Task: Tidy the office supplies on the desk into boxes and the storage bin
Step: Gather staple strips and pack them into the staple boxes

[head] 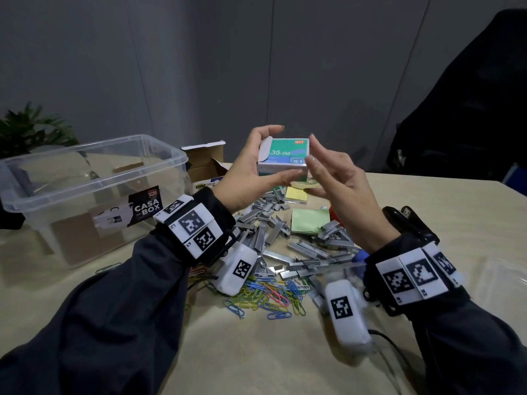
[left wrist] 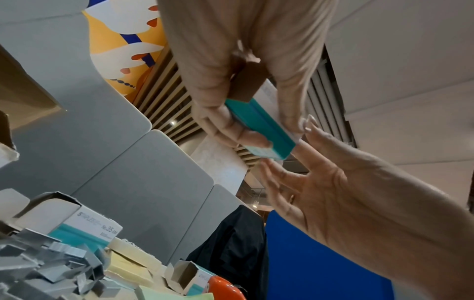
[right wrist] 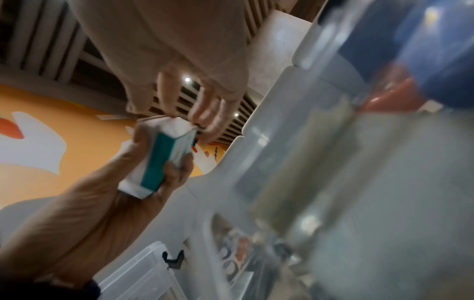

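Observation:
A small green and white staple box [head: 282, 156] is held up above the desk. My left hand [head: 266, 155] grips it from its left end, thumb beneath and fingers over the top. The fingers of my right hand [head: 313, 166] are nearly straight, and their tips touch the box's right end. In the left wrist view the teal box [left wrist: 259, 121] sits in the left hand's pinch, with the right hand [left wrist: 307, 182] open beside it. The right wrist view is blurred but shows the box [right wrist: 159, 160]. Loose staple strips [head: 273, 223] and coloured paper clips [head: 265, 292] lie below.
A clear storage bin [head: 94, 172] stands at the left, with an open cardboard box [head: 205, 161] behind it. Green sticky notes [head: 309, 220], yellow sticky notes [head: 296, 193] and a tape roll [head: 305, 183] lie past the staples. Another open staple box [left wrist: 94, 223] stands nearby. A dark chair [head: 470, 109] is at the right.

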A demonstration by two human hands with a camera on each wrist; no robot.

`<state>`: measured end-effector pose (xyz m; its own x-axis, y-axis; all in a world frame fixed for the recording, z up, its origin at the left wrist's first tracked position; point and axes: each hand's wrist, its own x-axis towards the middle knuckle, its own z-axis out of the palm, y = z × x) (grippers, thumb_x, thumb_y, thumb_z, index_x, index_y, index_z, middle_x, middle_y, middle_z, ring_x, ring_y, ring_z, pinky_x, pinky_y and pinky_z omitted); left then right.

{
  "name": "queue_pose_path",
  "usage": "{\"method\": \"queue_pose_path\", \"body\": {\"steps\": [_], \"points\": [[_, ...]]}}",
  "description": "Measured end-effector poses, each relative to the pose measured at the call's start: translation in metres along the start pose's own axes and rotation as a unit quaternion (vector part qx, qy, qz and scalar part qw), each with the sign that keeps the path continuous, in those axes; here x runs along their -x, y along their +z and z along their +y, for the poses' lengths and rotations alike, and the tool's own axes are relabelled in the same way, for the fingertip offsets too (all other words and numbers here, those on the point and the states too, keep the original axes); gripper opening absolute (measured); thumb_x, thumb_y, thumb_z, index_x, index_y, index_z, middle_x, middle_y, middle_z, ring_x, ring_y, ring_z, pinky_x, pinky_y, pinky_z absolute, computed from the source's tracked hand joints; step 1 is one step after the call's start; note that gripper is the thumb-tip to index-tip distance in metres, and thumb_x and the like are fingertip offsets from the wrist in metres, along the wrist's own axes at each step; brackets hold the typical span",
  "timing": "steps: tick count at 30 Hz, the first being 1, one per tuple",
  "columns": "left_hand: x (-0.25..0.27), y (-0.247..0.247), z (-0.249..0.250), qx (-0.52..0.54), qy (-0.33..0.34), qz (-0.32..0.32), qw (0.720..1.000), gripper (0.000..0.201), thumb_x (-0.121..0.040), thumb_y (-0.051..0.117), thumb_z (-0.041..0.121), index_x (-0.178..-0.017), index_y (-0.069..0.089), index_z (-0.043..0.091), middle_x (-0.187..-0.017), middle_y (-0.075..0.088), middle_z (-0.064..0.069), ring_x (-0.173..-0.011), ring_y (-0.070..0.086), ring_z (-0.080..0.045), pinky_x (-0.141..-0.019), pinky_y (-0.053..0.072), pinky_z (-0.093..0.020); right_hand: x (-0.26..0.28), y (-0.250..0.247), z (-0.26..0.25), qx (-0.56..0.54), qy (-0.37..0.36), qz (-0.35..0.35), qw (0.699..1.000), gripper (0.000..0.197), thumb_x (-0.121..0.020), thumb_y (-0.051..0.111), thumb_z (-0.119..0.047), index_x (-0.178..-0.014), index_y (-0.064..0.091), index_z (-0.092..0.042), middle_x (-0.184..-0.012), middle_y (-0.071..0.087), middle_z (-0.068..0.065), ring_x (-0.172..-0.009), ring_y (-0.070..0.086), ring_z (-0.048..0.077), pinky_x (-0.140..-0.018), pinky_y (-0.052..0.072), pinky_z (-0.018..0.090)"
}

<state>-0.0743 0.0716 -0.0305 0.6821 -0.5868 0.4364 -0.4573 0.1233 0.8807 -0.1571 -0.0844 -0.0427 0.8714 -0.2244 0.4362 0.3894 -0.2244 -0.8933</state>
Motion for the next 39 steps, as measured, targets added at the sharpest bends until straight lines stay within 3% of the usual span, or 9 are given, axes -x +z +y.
{"method": "queue_pose_path", "body": {"steps": [8,10,16,20,25,31,34,37,39], "points": [[0.003,-0.012,0.013,0.086,-0.043,-0.078,0.992,0.055,-0.092,0.053,0.010,-0.144,0.036,0.016,-0.130,0.051,-0.011,-0.116,0.061,-0.023,-0.087,0.057,-0.037,0.000,-0.011,-0.003,0.008,0.028,-0.032,0.999,0.069,-0.091,0.064,-0.027,-0.150,0.031,-0.035,-0.127,0.055,-0.003,-0.103,0.068,0.015,-0.070,0.059,0.028],[0.004,-0.014,0.017,0.069,-0.052,-0.098,0.991,0.055,-0.091,0.055,0.013,-0.143,0.039,0.020,-0.133,0.050,-0.012,-0.113,0.063,-0.024,-0.079,0.060,-0.037,0.000,-0.017,-0.006,0.063,0.022,-0.056,0.996,0.066,-0.085,0.070,-0.032,-0.145,0.043,-0.034,-0.128,0.056,-0.004,-0.101,0.067,0.014,-0.068,0.058,0.026],[-0.001,-0.004,0.008,0.037,-0.093,0.042,0.994,0.039,-0.098,0.052,0.015,-0.135,0.043,0.016,-0.115,0.062,-0.012,-0.101,0.067,-0.022,-0.072,0.061,-0.034,-0.002,-0.019,0.001,0.172,0.063,-0.029,0.983,0.065,-0.065,0.091,-0.023,-0.120,0.056,-0.019,-0.102,0.062,-0.001,-0.064,0.064,0.001,-0.061,0.057,0.028],[-0.003,0.004,0.004,0.036,-0.109,0.105,0.988,0.018,-0.101,0.045,0.015,-0.113,0.058,0.010,-0.101,0.069,-0.009,-0.096,0.067,-0.017,-0.071,0.059,-0.025,0.001,-0.011,0.000,0.172,0.068,-0.080,0.979,0.071,-0.057,0.090,-0.045,-0.119,0.063,-0.023,-0.107,0.068,0.001,-0.079,0.072,0.013,-0.074,0.061,0.035],[-0.001,0.004,0.012,0.032,-0.064,0.092,0.993,0.015,-0.100,0.046,0.011,-0.107,0.060,0.010,-0.101,0.068,-0.007,-0.090,0.067,-0.011,-0.068,0.055,-0.023,0.001,-0.012,-0.007,0.035,0.138,-0.140,0.980,0.032,-0.088,0.069,-0.022,-0.118,0.066,-0.011,-0.107,0.073,0.010,-0.095,0.073,0.022,-0.071,0.058,0.025],[-0.001,0.004,0.014,0.016,-0.046,0.172,0.984,0.033,-0.090,0.063,0.005,-0.118,0.049,0.013,-0.109,0.066,-0.011,-0.095,0.066,-0.016,-0.076,0.056,-0.029,0.001,-0.011,0.001,0.070,0.129,-0.162,0.976,0.045,-0.076,0.079,-0.001,-0.116,0.060,0.003,-0.120,0.063,0.019,-0.097,0.071,0.026,-0.075,0.058,0.026],[0.001,0.000,0.016,-0.033,-0.015,0.235,0.971,0.050,-0.082,0.066,-0.005,-0.114,0.042,0.026,-0.115,0.059,-0.009,-0.093,0.064,-0.021,-0.066,0.054,-0.025,0.001,-0.013,-0.002,0.067,0.128,-0.144,0.979,0.043,-0.075,0.079,0.000,-0.113,0.059,0.005,-0.117,0.064,0.018,-0.095,0.071,0.024,-0.077,0.058,0.025],[0.003,0.000,0.024,-0.071,0.046,0.178,0.981,0.026,-0.086,0.062,-0.006,-0.091,0.060,0.020,-0.117,0.057,-0.008,-0.087,0.068,-0.026,-0.069,0.060,-0.033,-0.001,-0.013,-0.006,0.060,0.118,-0.110,0.985,0.032,-0.072,0.081,-0.001,-0.097,0.061,-0.002,-0.112,0.066,0.021,-0.089,0.072,0.024,-0.074,0.057,0.026],[0.005,0.004,0.029,-0.090,0.049,0.143,0.984,0.024,-0.093,0.054,-0.003,-0.086,0.070,0.014,-0.114,0.062,-0.005,-0.085,0.069,-0.012,-0.070,0.058,-0.026,-0.002,-0.011,-0.005,0.055,0.103,-0.090,0.989,0.034,-0.070,0.084,-0.002,-0.094,0.060,-0.006,-0.112,0.065,0.024,-0.089,0.071,0.027,-0.074,0.057,0.028]]}}
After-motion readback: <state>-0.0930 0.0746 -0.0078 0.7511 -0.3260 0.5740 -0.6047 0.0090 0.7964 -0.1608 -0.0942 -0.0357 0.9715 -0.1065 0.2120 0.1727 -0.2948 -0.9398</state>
